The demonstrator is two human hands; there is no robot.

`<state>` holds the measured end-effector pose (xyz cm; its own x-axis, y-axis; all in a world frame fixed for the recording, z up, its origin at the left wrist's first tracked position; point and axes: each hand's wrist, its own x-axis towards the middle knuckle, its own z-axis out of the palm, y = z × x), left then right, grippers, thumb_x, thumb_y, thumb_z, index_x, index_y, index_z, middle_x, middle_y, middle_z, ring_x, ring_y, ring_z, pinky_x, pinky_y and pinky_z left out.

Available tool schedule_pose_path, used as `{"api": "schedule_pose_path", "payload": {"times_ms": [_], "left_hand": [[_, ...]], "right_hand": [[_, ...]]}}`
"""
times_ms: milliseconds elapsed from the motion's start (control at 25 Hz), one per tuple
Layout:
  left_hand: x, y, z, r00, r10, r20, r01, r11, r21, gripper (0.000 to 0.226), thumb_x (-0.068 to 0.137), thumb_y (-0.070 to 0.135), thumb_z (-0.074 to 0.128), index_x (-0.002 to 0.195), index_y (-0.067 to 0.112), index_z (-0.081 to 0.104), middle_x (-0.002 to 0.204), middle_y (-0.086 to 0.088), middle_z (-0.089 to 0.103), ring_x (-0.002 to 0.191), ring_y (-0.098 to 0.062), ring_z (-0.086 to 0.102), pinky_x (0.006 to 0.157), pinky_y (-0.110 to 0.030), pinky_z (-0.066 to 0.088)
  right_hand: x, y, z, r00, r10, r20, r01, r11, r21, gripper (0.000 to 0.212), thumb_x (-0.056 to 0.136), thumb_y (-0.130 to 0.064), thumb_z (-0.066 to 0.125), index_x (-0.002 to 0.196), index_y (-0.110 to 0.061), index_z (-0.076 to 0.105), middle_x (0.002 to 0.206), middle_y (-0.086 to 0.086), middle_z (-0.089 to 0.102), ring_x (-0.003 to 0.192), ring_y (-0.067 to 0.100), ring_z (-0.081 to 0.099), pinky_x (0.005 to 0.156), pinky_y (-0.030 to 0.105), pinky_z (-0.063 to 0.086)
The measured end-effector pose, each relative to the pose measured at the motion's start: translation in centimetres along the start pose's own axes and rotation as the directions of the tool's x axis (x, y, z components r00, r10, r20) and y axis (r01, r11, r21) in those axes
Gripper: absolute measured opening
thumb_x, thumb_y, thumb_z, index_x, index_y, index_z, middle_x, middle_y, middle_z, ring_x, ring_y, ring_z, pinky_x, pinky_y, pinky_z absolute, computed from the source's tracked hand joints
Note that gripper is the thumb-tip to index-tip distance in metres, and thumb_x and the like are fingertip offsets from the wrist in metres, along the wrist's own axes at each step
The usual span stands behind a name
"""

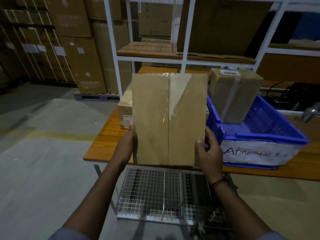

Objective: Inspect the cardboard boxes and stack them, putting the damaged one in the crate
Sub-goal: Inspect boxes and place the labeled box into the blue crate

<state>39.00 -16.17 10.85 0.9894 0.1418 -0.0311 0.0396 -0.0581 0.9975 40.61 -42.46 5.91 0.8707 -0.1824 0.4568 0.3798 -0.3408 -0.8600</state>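
**Q:** Where's the box rn?

**Me:** The cardboard box [169, 118] is up in front of me, held over the near edge of the table [107, 144]. Its broad face is toward me, w/ the centre seam running top to bottom. There's clear tape along the seam and a torn, paler patch slanting across the upper right.

**Q:** Hands?

**Me:** Both are clamped on it. My L hand [127, 141] grips the lower left edge, thumb at the front and fingers hidden behind. My R hand [207, 149] holds the lower right edge, thumb flat on the face and fingers curled round the side. There's a dark band [219, 182] on that wrist.

**Q:** What's round it?

**Me:** Just right of it on the table sits the blue crate [270, 136], w/ a white label [256, 153] that starts "Abnormal"; the rest is too blurry to read. A taped box [235, 94] stands in the crate's far end, its top above the rim. Behind my box on the left is a third box [125, 108], on the table and mostly hidden.

**Q:** Further out?

**Me:** A wire mesh basket [155, 193] sits below the table edge. A white rack [114, 40] stands behind the table, w/ big cartons [78, 49] stacked to its left.
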Motion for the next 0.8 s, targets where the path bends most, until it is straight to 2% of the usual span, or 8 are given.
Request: {"api": "schedule_pose_path", "payload": {"times_ms": [40, 120, 200, 240, 400, 520, 680, 800], "left_hand": [[0.1, 0.4, 0.0, 0.999, 0.049, -0.002, -0.049, 0.999, -0.01, 0.055, 0.098, 0.074, 0.029, 0.12, 0.04, 0.066, 0.134, -0.003, 0.066, 0.123, -0.026, 0.062, 0.11, -0.052, 0.046], [0.3, 0.9, 0.0, 0.988, 0.151, 0.018, -0.149, 0.987, -0.058, 0.044, 0.099, 0.069, 0.04, 0.127, 0.042, 0.06, 0.133, 0.016, 0.066, 0.124, -0.01, 0.061, 0.109, -0.043, 0.047], [0.2, 1.3, -0.1, 0.966, 0.252, 0.057, -0.245, 0.963, -0.114, 0.04, 0.098, 0.055, 0.046, 0.131, 0.037, 0.058, 0.126, 0.025, 0.069, 0.121, 0.0, 0.061, 0.098, -0.027, 0.051], [0.2, 1.3, -0.1, 0.952, 0.297, 0.073, -0.287, 0.95, -0.123, 0.043, 0.098, 0.052, 0.048, 0.135, 0.033, 0.056, 0.126, 0.023, 0.069, 0.122, -0.002, 0.061, 0.093, -0.022, 0.051], [0.0, 1.9, 0.6, 0.893, 0.433, 0.12, -0.428, 0.901, -0.069, 0.063, 0.096, 0.035, 0.059, 0.15, 0.006, 0.043, 0.132, -0.001, 0.067, 0.123, -0.017, 0.064, 0.091, -0.025, 0.054], [0.1, 2.0, 0.8, 0.893, 0.43, 0.13, -0.428, 0.903, -0.048, 0.074, 0.089, 0.041, 0.064, 0.151, 0.008, 0.041, 0.132, -0.001, 0.067, 0.122, -0.017, 0.065, 0.09, -0.029, 0.058], [1.0, -0.6, 0.1, 0.931, 0.357, 0.082, -0.343, 0.929, -0.14, 0.062, 0.093, 0.038, 0.062, 0.147, 0.011, 0.047, 0.133, -0.007, 0.066, 0.121, -0.024, 0.065, 0.087, -0.034, 0.06], [2.6, -2.2, -1.9, 0.956, 0.292, 0.018, -0.284, 0.942, -0.181, 0.036, 0.107, 0.021, 0.046, 0.141, 0.01, 0.052, 0.129, -0.008, 0.067, 0.123, -0.033, 0.062, 0.084, -0.028, 0.058]], "right_hand": [[0.4, -0.7, -0.4, 0.999, -0.04, 0.002, 0.04, 0.999, 0.024, 0.055, 0.095, -0.037, 0.06, 0.148, -0.032, 0.047, 0.134, -0.026, 0.057, 0.122, -0.011, 0.053, 0.096, 0.013, 0.046], [1.1, -2.0, -1.4, 0.994, -0.105, 0.015, 0.104, 0.993, 0.058, 0.069, 0.092, -0.048, 0.064, 0.155, -0.03, 0.042, 0.142, -0.015, 0.057, 0.13, 0.008, 0.055, 0.102, 0.032, 0.051], [1.7, -3.3, -2.3, 0.989, -0.15, 0.005, 0.149, 0.984, 0.098, 0.076, 0.093, -0.056, 0.063, 0.158, -0.027, 0.036, 0.15, -0.005, 0.052, 0.137, 0.017, 0.052, 0.107, 0.046, 0.05], [2.1, -3.8, -2.7, 0.986, -0.166, -0.003, 0.165, 0.979, 0.122, 0.079, 0.094, -0.059, 0.061, 0.16, -0.025, 0.034, 0.153, -0.003, 0.051, 0.139, 0.018, 0.05, 0.109, 0.05, 0.049], [2.8, -5.7, -3.6, 0.989, -0.144, 0.023, 0.141, 0.983, 0.118, 0.075, 0.098, -0.044, 0.057, 0.162, -0.021, 0.028, 0.132, -0.014, 0.066, 0.124, 0.009, 0.062, 0.105, 0.043, 0.054], [3.0, -5.4, -3.6, 0.994, -0.105, 0.032, 0.1, 0.985, 0.139, 0.07, 0.098, -0.041, 0.056, 0.161, -0.025, 0.031, 0.13, -0.006, 0.067, 0.122, 0.01, 0.063, 0.105, 0.046, 0.053], [2.8, -4.6, -3.8, 0.988, -0.132, 0.084, 0.113, 0.973, 0.199, 0.056, 0.103, -0.043, 0.044, 0.157, -0.029, 0.04, 0.139, -0.008, 0.063, 0.119, 0.035, 0.062, 0.098, 0.062, 0.051], [3.2, -4.0, -4.5, 0.936, -0.291, 0.2, 0.3, 0.954, -0.019, 0.05, 0.104, -0.029, 0.05, 0.154, -0.024, 0.046, 0.15, -0.01, 0.054, 0.136, 0.019, 0.052, 0.108, 0.054, 0.046]]}}
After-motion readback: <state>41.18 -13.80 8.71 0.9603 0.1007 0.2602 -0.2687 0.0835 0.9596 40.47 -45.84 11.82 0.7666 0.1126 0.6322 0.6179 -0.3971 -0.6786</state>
